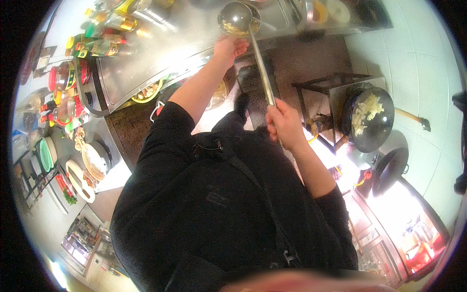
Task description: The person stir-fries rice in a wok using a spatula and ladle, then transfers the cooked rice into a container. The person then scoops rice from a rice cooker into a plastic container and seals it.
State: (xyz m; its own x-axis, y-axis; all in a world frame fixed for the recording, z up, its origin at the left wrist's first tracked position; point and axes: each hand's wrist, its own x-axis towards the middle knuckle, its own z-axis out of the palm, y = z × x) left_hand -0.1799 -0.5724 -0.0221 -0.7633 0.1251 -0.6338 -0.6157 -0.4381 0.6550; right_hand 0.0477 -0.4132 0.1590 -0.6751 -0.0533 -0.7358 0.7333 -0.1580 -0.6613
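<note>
My right hand [284, 124] is wrapped round the long metal handle of a ladle [263, 70]. The handle runs up to the top of the view, where the shiny round ladle head is over the steel counter. Pale yellowish food pieces [233, 27] show around its lower edge. My left hand [231, 47] reaches out just below the ladle head, its fingers loosely curved with nothing visible in them. Whether its fingertips touch the metal is hard to make out.
A black wok [368, 119] with pale chopped food stands on a burner stand at the right. Another dark pan [390, 169] leans by the tiled wall. Bottles [97, 47] and jars line the steel counter [146, 53] at left. A colander [92, 162] sits below them.
</note>
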